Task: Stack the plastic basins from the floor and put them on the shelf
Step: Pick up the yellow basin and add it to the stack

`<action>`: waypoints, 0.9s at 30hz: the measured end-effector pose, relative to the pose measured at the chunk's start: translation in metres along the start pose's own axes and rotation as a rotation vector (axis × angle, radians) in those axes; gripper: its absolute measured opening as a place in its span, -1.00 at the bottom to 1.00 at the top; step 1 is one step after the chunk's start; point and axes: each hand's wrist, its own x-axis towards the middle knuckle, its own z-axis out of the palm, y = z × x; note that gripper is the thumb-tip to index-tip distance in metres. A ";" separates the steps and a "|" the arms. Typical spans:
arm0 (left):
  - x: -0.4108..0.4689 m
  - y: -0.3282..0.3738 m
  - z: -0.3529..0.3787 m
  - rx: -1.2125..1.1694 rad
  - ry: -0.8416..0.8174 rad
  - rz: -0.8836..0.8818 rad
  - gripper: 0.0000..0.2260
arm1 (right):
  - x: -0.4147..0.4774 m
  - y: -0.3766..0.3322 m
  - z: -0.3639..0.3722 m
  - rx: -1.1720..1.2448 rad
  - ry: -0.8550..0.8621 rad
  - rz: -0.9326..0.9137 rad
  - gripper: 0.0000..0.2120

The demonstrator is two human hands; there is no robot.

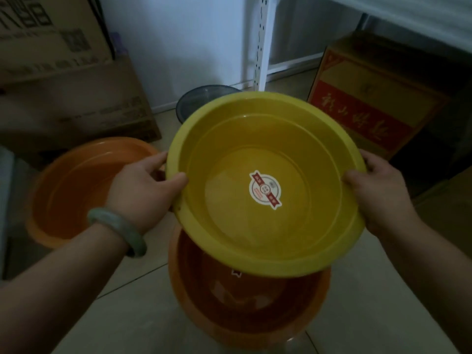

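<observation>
Both hands (143,190) gripping yellow basin (265,185)

Overall light: dim indoor room, I read colours as muted and greyish.
Brightest area: the pale blue-white wall (184,42) at top centre, so light seems to arrive from up ahead.
Best lit object: the round yellow plastic basin (265,185), soft sheen on its inner wall, no hard glare.
Shadow: the orange plastic basin beneath it (245,307) sits in deep shade, interior almost brown.
Corners: heavy darkening at the brown cardboard cartons on the left (63,80).
Blur: print on cartons smeared; I cannot read it.
Distortion: wide-angle bowing, forearms stretched at the lower edges.
</observation>
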 end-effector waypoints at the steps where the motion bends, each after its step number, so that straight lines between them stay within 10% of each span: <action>1: -0.004 -0.004 -0.002 0.007 -0.015 -0.017 -0.52 | -0.005 0.002 0.001 -0.016 -0.018 0.004 -0.47; 27: -0.038 -0.051 -0.005 0.191 -0.075 0.044 -0.49 | -0.063 0.039 0.020 -0.227 0.020 -0.037 -0.51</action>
